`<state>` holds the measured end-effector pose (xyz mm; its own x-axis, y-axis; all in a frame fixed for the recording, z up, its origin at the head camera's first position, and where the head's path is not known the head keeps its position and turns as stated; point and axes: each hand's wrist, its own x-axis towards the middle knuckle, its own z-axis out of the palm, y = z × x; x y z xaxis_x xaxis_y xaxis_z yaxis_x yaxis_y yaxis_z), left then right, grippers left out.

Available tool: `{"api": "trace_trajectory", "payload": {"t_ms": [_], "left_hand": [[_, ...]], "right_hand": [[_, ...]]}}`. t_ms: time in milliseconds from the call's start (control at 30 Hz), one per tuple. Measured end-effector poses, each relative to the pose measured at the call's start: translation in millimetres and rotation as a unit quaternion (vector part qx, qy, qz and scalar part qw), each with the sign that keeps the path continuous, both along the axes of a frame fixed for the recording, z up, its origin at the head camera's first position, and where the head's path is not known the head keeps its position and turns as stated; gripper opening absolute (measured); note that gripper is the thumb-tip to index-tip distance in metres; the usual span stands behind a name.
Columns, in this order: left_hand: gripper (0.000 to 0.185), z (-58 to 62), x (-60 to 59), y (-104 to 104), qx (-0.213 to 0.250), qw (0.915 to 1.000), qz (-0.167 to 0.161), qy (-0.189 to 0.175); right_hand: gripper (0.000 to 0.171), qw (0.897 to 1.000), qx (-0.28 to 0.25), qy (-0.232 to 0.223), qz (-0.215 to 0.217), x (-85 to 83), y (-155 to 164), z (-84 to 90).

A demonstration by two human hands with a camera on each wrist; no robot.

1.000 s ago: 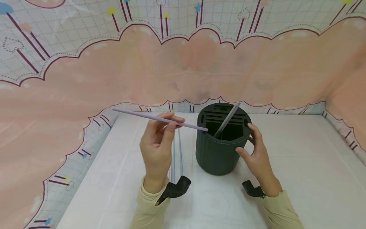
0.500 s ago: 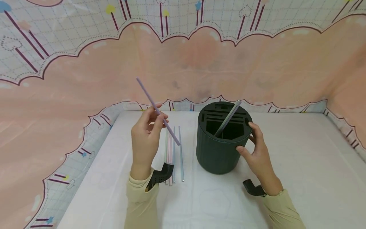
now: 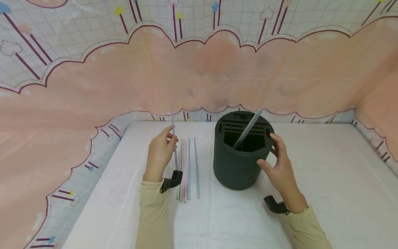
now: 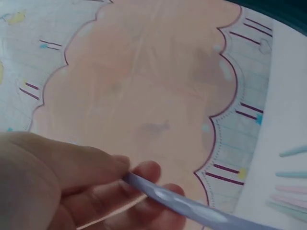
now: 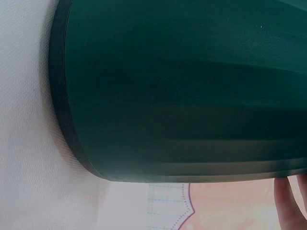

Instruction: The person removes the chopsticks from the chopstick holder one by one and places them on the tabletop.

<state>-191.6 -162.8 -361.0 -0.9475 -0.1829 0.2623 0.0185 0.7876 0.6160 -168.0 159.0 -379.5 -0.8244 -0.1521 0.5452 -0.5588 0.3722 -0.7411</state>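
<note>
left hand (image 3: 160,152) pinching a lilac straw (image 3: 173,138) in its fingertips, held pretty much upright over the white table (image 3: 311,180) | right hand (image 3: 280,166) wrapped around the side of the dark green holder (image 3: 236,169), grey straw (image 3: 247,130) leaning inside | loose straws (image 3: 186,169) lying flat between left hand and holder

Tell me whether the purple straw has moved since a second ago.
Yes. The purple straw swung from lying level toward the dark holder to standing upright, left of it.
</note>
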Motion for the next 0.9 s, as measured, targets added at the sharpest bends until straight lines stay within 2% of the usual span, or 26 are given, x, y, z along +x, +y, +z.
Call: {"api": "trace_trajectory", "payload": {"t_ms": [267, 500, 733, 833, 900], "left_hand": [[0.047, -25.9, -10.8, -10, -0.05, 0.9938, 0.01, -0.099], [0.047, -45.2, -13.8, -16, -0.045, 0.9816, 0.008, -0.185], [0.014, -61.7, -14.6, -16, -0.052, 0.9775, -0.002, -0.205], [0.011, -67.2, -13.8, -15, -0.041, 0.9752, -0.008, -0.217], [0.018, -69.6, -12.8, -14, -0.036, 0.9735, -0.009, -0.226]], "right_hand": [[0.072, 1.0, -0.005, 0.003, 0.001, -0.7, -1, -0.5], [0.072, 1.0, -0.008, 0.007, 0.007, -0.5, -2, -0.7], [0.071, 1.0, -0.007, 0.018, 0.008, -0.2, -1, -2.5], [0.071, 1.0, -0.009, 0.015, 0.009, 0.6, 0, -2.9], [0.071, 1.0, -0.01, 0.013, 0.008, 1.5, 0, -2.8]]}}
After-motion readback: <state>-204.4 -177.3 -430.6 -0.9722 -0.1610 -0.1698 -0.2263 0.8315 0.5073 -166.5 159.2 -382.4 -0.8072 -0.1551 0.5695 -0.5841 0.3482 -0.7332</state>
